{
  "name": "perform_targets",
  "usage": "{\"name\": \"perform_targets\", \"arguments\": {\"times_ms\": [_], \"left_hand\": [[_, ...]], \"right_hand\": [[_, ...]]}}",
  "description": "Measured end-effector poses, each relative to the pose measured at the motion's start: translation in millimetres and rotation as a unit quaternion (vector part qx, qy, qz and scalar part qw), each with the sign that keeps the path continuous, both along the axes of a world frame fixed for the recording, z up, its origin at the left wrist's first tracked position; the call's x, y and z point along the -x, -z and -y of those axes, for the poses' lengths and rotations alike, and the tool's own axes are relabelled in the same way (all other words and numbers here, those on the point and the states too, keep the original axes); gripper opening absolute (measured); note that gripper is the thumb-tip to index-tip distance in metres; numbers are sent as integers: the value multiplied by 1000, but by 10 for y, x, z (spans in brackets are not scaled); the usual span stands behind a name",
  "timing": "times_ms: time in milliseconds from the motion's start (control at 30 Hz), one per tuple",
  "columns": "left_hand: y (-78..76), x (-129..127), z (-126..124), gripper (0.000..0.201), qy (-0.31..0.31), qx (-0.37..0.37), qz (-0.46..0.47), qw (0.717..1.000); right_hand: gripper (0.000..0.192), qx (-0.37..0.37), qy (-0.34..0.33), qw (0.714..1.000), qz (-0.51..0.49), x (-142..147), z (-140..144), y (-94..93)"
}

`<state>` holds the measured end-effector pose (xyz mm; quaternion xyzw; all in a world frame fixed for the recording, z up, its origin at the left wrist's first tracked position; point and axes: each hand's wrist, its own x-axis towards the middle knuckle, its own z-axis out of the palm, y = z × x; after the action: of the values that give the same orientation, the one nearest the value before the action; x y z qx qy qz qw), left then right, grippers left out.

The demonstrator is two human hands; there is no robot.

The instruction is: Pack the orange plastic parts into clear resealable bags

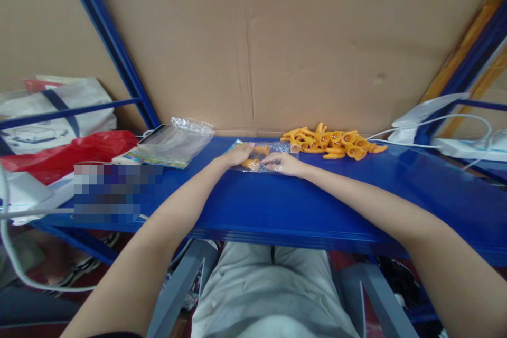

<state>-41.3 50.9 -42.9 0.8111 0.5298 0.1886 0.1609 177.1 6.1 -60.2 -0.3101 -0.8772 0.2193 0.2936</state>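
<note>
A clear plastic bag [253, 168] with a colourful strip at its left end lies on the blue shelf between my hands. Orange plastic pieces [262, 149] with hollow, cup-like ends show inside it. My left hand [240, 155] is closed on the bag's left part, fingers pointing away from me. My right hand [285, 163] has its bent fingers closed on the bag's right side, close to the open end of an orange piece. Parts of the bag are hidden under both hands. Just beyond my right hand lies a pile of similar branching orange pieces [336, 140].
Flat clear bags [174, 143] are stacked on the left of the blue shelf [269, 200]. Farther left are a red plastic bag [79, 150] and a white bag [91, 100]. Cardboard [253, 42] closes the back. White cables [415, 129] run at the right.
</note>
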Motion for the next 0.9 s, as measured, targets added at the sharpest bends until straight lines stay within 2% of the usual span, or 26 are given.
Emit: {"name": "perform_targets", "arguments": {"times_ms": [167,367,500,700,800,900], "left_hand": [[-24,-31,39,75,-11,8,-102,995],[-53,-27,41,73,4,14,-121,993],[-62,37,-15,71,8,27,-93,995],[-75,218,-101,74,-29,42,-46,998],[-77,276,-122,69,-36,44,-49,997],[-69,285,-136,68,-37,43,-48,997]], "right_hand": [[24,-10,-8,1000,3,-3,-13,8],[25,8,-2,1000,8,-20,10,-49],[21,26,45,999,0,-69,17,-128],[25,-26,144,989,-29,-345,-154,-360],[31,-118,228,965,49,-565,-251,-506],[36,-207,277,908,236,-743,-305,-582]]}}
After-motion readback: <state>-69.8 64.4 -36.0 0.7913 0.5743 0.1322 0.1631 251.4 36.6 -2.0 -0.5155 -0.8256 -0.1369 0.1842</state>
